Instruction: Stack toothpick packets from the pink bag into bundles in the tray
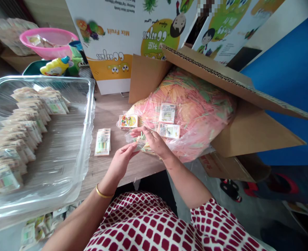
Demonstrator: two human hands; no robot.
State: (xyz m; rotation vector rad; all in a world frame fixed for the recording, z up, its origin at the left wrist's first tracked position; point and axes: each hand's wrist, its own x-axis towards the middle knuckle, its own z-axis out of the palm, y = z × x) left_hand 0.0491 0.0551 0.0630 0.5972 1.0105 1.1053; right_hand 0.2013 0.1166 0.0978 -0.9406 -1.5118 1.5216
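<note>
Closest to us, a red-and-white checked garment covers the person's lap, and both bare forearms rise from it towards the table edge. A gold bangle circles the left wrist.

The left hand is nearly closed, its fingers curled and pinching one end of a small clear packet of thin coloured strips. The right hand is partly curled over the packet's other end, with its fingers resting on the strips; we cannot tell how firmly it grips. The packet sits between the hands, just above the wooden table and against a large clear bag of pink, orange and green strips.

Just left of the hands lies a small stack of paper-backed packets. Three more packets lie on the bag, which fills an open cardboard box. Farther left, a film-covered clear tray holds rows of packets.

Beyond these we find a pink basin, a yellow bottle and printed fruit posters standing upside down to us. A blue wall runs along the right.
</note>
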